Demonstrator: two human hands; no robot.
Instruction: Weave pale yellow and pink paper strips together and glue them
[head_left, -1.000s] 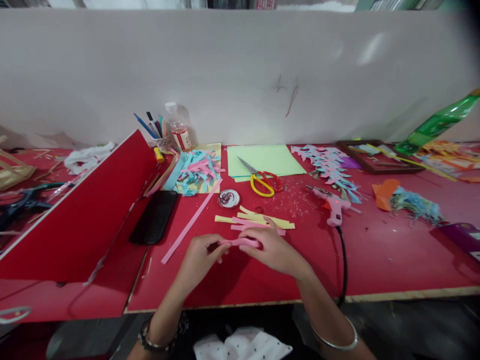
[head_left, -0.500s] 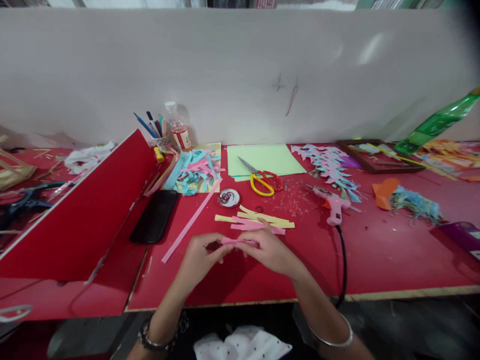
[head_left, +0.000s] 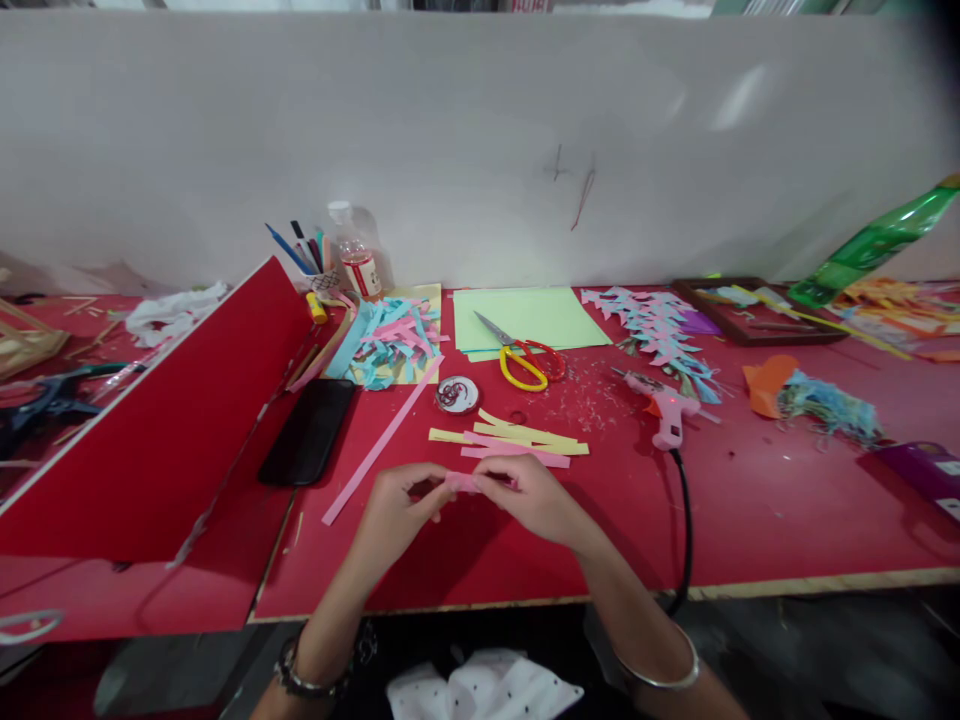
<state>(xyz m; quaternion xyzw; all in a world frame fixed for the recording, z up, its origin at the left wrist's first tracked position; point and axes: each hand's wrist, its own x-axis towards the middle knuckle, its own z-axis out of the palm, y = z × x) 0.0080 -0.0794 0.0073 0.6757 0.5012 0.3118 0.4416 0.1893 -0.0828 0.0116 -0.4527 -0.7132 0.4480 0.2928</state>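
Between my two hands is a short pink paper strip (head_left: 462,482), partly covered by the fingers. My left hand (head_left: 405,505) pinches its left end, and my right hand (head_left: 529,495) pinches it from the right. Just beyond the fingers lie several yellow paper strips (head_left: 540,434) and pink paper strips (head_left: 547,460) in a loose pile. A long pink strip (head_left: 382,442) runs slantwise to the left of my left hand. Farther back, a small round dish (head_left: 457,395) holds dark red curls, and yellow-and-red scissors (head_left: 525,368) rest partly on pale green sheets (head_left: 540,310).
A pink glue gun (head_left: 667,408) lies right of my hands, its black cord (head_left: 686,530) crossing the table edge. On the left are a black phone (head_left: 309,435) and a slanted red board (head_left: 172,430). Behind stand a bottle (head_left: 360,260) and a pen cup (head_left: 321,280).
The fingers of my right hand have folded down and shifted along the pink strip. More of the strip's middle shows between the hands. The tools and papers on the table stay put.
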